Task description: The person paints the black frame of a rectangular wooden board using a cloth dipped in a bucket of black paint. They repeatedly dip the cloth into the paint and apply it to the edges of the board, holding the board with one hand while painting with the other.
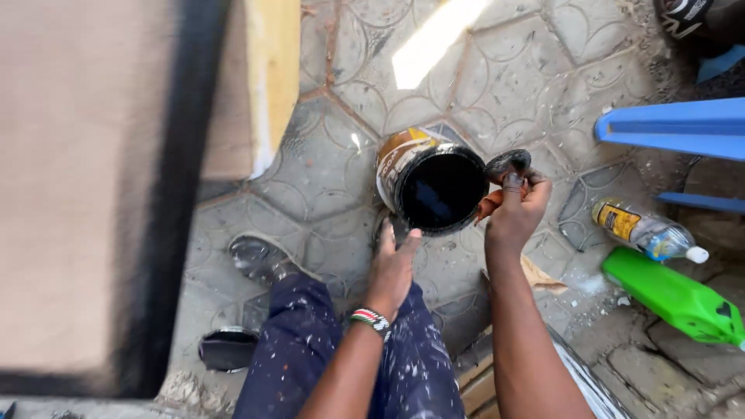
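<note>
An open tin of black paint stands tilted on the paved ground in front of my legs. My left hand steadies its near rim with fingertips against the tin. To the tin's right, my right hand grips a paint-soaked sponge or cloth applicator, black at its tip and held just beside the rim. A beaded wristband circles my left wrist.
A large tan board with a black-painted edge fills the left. The tin's lid lies at lower left. A plastic bottle, a green container and a blue plastic furniture piece sit at right.
</note>
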